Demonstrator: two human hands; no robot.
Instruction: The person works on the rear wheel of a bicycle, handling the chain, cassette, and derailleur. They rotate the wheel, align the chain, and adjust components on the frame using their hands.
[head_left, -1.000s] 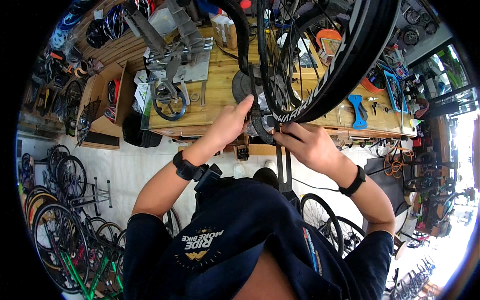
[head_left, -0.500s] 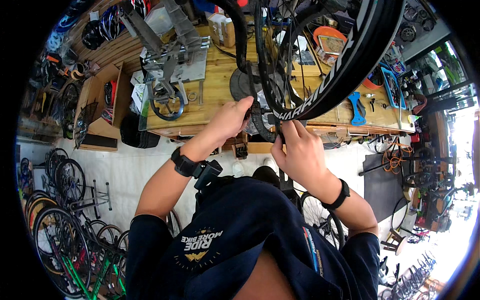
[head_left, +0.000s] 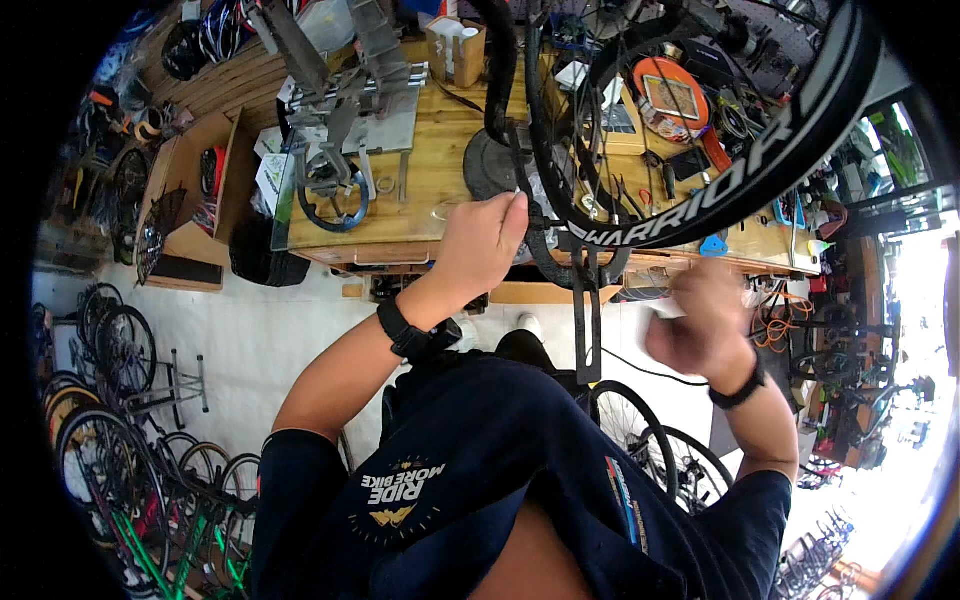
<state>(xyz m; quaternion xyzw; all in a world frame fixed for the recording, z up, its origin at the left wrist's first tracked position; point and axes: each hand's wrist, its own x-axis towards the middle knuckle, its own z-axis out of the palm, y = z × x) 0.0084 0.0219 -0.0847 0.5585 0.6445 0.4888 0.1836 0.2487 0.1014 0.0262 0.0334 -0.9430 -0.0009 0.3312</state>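
A bicycle wheel with a black rim [head_left: 690, 222] and white lettering stands over the bench edge in front of me. Beside its lower left part, my left hand [head_left: 482, 246] is closed at a dark metal support, on something its fingers hide. Below the rim hangs a black slotted metal bar [head_left: 582, 335]. Well to the right of that bar, my right hand [head_left: 703, 318] is off the wheel and smeared by motion, so its fingers do not read clearly. Behind my left hand, a round dark base [head_left: 492, 166] rests on the bench.
The wooden bench [head_left: 440, 120] carries a metal fixture [head_left: 345, 135] at left, an orange round tray [head_left: 670, 92] and a blue tool [head_left: 713, 245] partly covered by the rim. A cardboard box [head_left: 200, 225] stands at left. Several bicycles [head_left: 130, 480] line the lower left.
My right hand has left the wheel's lower edge and swung right. The wheel has shifted right across the view, uncovering the slotted bar. My left hand stays closed by the support.
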